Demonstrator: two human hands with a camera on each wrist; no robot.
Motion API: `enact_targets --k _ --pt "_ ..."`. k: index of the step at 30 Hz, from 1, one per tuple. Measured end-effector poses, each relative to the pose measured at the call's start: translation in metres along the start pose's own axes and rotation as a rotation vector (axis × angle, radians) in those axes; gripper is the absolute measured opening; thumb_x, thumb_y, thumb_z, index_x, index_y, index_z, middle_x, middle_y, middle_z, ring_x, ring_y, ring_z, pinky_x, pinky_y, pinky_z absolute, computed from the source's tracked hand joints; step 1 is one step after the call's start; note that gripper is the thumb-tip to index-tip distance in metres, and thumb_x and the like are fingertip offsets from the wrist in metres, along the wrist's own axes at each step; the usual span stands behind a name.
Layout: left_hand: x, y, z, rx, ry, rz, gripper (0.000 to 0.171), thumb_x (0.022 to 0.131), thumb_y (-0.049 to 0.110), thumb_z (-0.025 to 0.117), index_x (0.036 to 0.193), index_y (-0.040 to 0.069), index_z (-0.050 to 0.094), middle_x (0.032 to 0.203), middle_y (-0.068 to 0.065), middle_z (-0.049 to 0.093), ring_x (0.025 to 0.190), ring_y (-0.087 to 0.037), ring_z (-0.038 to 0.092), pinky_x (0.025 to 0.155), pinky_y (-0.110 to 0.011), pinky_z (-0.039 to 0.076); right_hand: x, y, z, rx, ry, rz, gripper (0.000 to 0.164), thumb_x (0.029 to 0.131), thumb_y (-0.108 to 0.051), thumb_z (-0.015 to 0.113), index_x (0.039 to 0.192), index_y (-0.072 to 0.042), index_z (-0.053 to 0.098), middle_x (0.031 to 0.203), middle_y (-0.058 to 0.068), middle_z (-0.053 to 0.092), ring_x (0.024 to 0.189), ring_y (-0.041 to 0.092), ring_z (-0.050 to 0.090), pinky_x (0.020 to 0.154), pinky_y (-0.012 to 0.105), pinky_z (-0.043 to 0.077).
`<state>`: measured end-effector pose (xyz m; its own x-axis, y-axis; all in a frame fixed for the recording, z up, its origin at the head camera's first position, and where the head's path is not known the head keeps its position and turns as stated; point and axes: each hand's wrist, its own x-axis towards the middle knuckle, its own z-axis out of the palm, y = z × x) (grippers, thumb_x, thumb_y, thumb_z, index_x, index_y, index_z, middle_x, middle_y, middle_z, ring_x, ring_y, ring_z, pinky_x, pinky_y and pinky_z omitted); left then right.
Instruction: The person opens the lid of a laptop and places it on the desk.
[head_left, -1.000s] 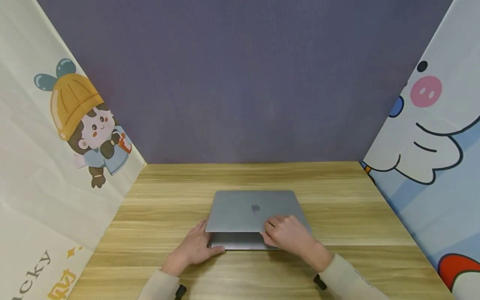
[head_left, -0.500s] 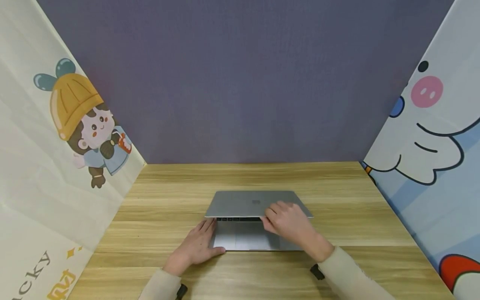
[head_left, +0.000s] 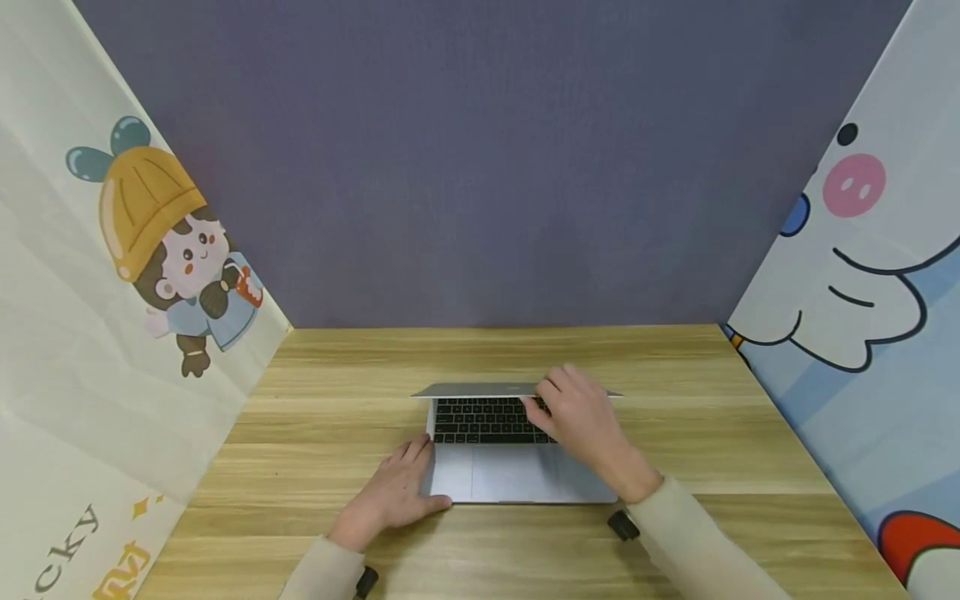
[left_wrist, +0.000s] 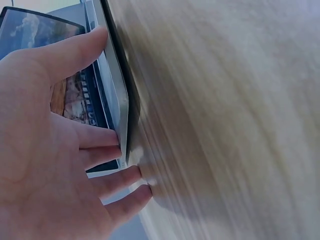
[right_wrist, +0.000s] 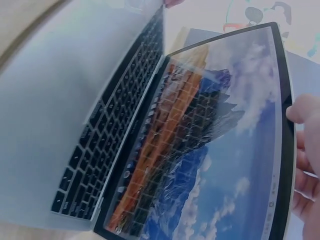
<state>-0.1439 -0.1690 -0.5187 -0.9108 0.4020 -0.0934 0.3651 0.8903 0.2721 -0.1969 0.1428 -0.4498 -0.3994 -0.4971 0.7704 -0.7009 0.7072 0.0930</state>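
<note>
Lid [head_left: 468,390] has swung farther up and back since the earlier frame, exposing more of the keyboard [head_left: 480,421]; the right hand [head_left: 585,417] has travelled far with it. The base [head_left: 450,482] and left hand [head_left: 392,496] hold their former position. Laptop location: middle of the bench [head_left: 337,375], base flat.

Right hand: pinches the lid's free edge right of centre, thumb on the screen side. Left hand: fingers extended, not gripping; it touches the base at the near left corner, thumb at the near edge.

Handling (judged): moderately light, rigid, smooth and somewhat slippery. The hinge should give steady resistance. The screen [right_wrist: 225,145] is fragile; take hold at the rim and keep pressure off the glass. Steady the base at its corner to prevent lifting or sliding.

Clearances: bench surface extends widely left and right of the laptop. A narrower strip lies on the far side, before the back wall [head_left: 480,167]; the lid stands apart from that wall.
</note>
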Motion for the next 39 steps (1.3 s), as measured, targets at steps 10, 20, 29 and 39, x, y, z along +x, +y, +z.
enact_targets --k 10,20,29,39 --pt "0.0 0.0 0.0 0.001 -0.016 -0.01 0.099 0.086 0.059 0.071 0.151 -0.008 0.038 0.158 -0.027 0.034 0.142 -0.048 0.035 0.112 -0.062 0.036 0.022 0.006 0.0 -0.073 0.044 0.086 0.023 0.079 -0.02 0.086 0.075 -0.005 0.069 0.073 0.006 0.063 0.064 0.023 0.054 0.054 0.033 0.042" --pt "0.0 0.002 0.0 0.0 -0.03 -0.029 0.099 0.086 0.059 0.071 0.151 -0.007 0.038 0.159 -0.026 0.033 0.142 -0.048 0.036 0.112 -0.062 0.036 0.036 0.013 0.007 -0.143 0.095 0.142 0.024 0.081 -0.022 0.084 0.074 -0.004 0.071 0.073 0.009 0.066 0.066 0.027 0.058 0.054 0.038 0.046" --pt "0.002 0.003 -0.002 0.004 -0.042 -0.039 0.1 0.085 0.06 0.071 0.152 -0.007 0.037 0.16 -0.025 0.032 0.142 -0.047 0.035 0.112 -0.062 0.036 0.052 0.027 0.016 -0.15 0.081 0.191 0.025 0.085 -0.025 0.083 0.078 -0.003 0.072 0.079 0.009 0.068 0.072 0.028 0.059 0.059 0.04 0.048" --pt "0.002 0.003 -0.004 0.008 -0.057 -0.044 0.1 0.086 0.06 0.071 0.152 -0.006 0.037 0.16 -0.025 0.032 0.143 -0.046 0.035 0.113 -0.061 0.036 0.07 0.048 0.03 -0.17 0.052 0.219 0.025 0.091 -0.027 0.078 0.086 -0.003 0.074 0.084 0.011 0.069 0.075 0.03 0.059 0.061 0.042 0.047"
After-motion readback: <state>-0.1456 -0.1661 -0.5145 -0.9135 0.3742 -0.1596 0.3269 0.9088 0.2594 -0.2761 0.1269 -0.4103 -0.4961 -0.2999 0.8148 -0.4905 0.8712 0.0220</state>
